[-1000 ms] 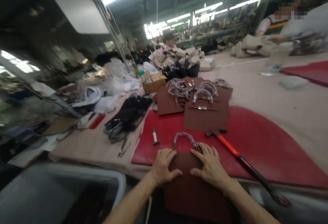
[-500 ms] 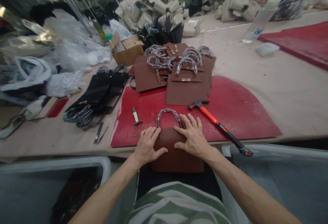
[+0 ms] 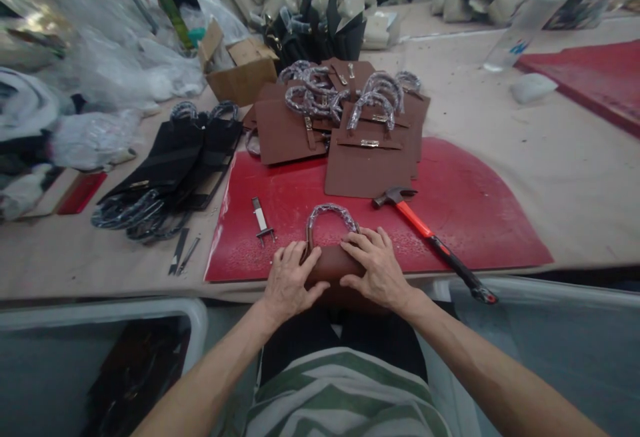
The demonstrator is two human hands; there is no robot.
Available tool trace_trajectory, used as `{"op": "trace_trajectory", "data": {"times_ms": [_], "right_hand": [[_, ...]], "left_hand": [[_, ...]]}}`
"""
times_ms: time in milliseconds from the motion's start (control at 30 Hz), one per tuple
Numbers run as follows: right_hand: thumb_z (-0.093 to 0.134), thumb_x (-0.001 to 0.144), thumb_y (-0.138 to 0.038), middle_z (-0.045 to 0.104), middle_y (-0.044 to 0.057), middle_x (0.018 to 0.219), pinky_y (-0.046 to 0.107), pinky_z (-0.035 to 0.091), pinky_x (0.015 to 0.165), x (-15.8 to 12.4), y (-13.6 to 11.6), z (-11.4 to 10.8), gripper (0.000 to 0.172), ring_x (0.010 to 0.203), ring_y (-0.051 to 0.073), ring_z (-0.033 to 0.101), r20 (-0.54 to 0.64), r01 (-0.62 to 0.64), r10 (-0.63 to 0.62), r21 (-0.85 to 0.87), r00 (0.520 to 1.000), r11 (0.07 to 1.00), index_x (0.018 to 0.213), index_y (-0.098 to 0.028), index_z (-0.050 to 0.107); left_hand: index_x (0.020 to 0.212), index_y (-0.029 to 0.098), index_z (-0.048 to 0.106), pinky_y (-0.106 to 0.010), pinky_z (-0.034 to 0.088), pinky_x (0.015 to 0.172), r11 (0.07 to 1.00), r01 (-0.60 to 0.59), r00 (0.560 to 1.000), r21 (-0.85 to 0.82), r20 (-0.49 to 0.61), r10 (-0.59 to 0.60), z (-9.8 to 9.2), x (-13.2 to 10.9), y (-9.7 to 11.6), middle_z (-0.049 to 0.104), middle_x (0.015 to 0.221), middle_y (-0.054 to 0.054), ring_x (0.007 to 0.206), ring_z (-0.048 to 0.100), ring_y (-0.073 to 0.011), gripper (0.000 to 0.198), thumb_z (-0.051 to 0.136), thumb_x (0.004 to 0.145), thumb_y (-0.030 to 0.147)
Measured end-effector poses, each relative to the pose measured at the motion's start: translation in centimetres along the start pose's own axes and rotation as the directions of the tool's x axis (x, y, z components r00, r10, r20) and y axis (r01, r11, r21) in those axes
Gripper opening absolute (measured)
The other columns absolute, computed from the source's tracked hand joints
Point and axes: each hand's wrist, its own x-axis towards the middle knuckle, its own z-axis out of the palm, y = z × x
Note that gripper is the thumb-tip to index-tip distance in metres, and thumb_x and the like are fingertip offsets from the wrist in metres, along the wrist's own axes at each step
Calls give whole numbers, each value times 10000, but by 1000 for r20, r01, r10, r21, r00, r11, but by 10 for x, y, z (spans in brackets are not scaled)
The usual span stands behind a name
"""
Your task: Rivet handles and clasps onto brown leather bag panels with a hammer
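Observation:
A brown handbag panel [image 3: 331,262] with a plastic-wrapped loop handle [image 3: 330,208] lies at the table's front edge, its lower part bending down over the edge. My left hand [image 3: 291,282] holds it on the left, beside the foot of the handle, thumb towards the middle. On the right side my right hand [image 3: 379,269] presses and grips the same panel, its fingers bent over the top. Both palms hide the panel's side edges. A claw hammer [image 3: 417,223] with an orange and black handle rests right of my right hand. Left of the handle lies a small metal fitting with prongs [image 3: 262,220].
Underneath is a red board [image 3: 465,210]. Brown handbag panels [image 3: 363,167] with wrapped handles are piled behind. Black panels [image 3: 165,163] and thin metal tools [image 3: 181,253] lie left, a cardboard box [image 3: 243,77] farther back. Grey bins [image 3: 197,330] flank me below the table.
The panel's lower part has tipped down and away, so less of its front shows. Both hands stay on it with little shift. My view has tilted down slightly.

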Motion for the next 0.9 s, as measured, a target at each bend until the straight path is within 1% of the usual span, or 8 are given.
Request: {"op": "trace_trajectory", "data": {"times_ms": [167,300,400,500,633,700,767,900], "right_hand": [[804,762,-428,536,61,1401,617,268,1114,-3,0,0,629,1274,354,417,-34,29,-31,-40,999,999,1336,-264,606],[605,878,-531,586,110,1318,665,337,996,2,16,18,505,1186,396,476,-210,139,-164,-129,964,982,1269,-216,654],[451,937,-589,605,130,1274,674,364,949,10,25,29,547,1150,417,498,-286,199,-248,-189,926,962,1238,-190,675],[409,940,-623,611,136,1255,667,386,920,13,27,28,587,1108,415,522,-296,218,-284,-236,912,947,1222,-191,690],[440,919,-646,592,119,1292,654,390,942,11,28,27,585,1128,408,519,-269,203,-265,-236,926,950,1218,-215,699],[450,914,-656,589,114,1302,650,386,957,10,29,28,586,1146,404,513,-256,190,-245,-222,935,956,1224,-224,698],[438,919,-666,591,116,1298,649,388,951,11,29,29,598,1148,405,511,-252,183,-236,-217,938,959,1230,-225,696],[359,950,-700,587,130,1296,639,404,923,10,27,28,660,1148,411,503,-260,187,-242,-220,935,958,1233,-205,690]], "left_hand": [[1423,184,511,-537,368,1069,999,38,999,-16,30,-37,-5,-1,5,473,1392,-186,1278,438,-379,739,750,803,507],[1419,208,499,-519,398,1062,996,60,998,-60,36,-58,-8,3,9,472,1388,-170,1262,449,-366,802,753,773,608],[1367,226,532,-466,426,1049,991,71,997,-116,-6,-72,-12,7,7,522,1331,-131,1218,487,-314,693,732,811,589],[1291,207,573,-411,443,1034,972,113,976,-204,-160,-147,-26,3,-10,578,1262,-105,1171,526,-253,426,622,929,425],[1082,161,658,-369,461,975,858,490,822,-157,-244,-514,-62,-18,-80,655,1084,-108,1048,583,-227,244,440,999,231],[1111,155,669,-343,447,982,652,758,642,-5,-165,-749,-82,-30,-126,662,1132,-115,1100,585,-240,249,468,985,231],[1044,123,700,-339,464,894,526,849,529,53,-104,-842,-99,-41,-167,690,1053,-143,1026,622,-266,244,508,964,249],[909,179,733,-280,447,779,471,877,471,95,20,-882,-110,-53,-211,725,939,-84,932,649,-235,197,596,921,320]]}}
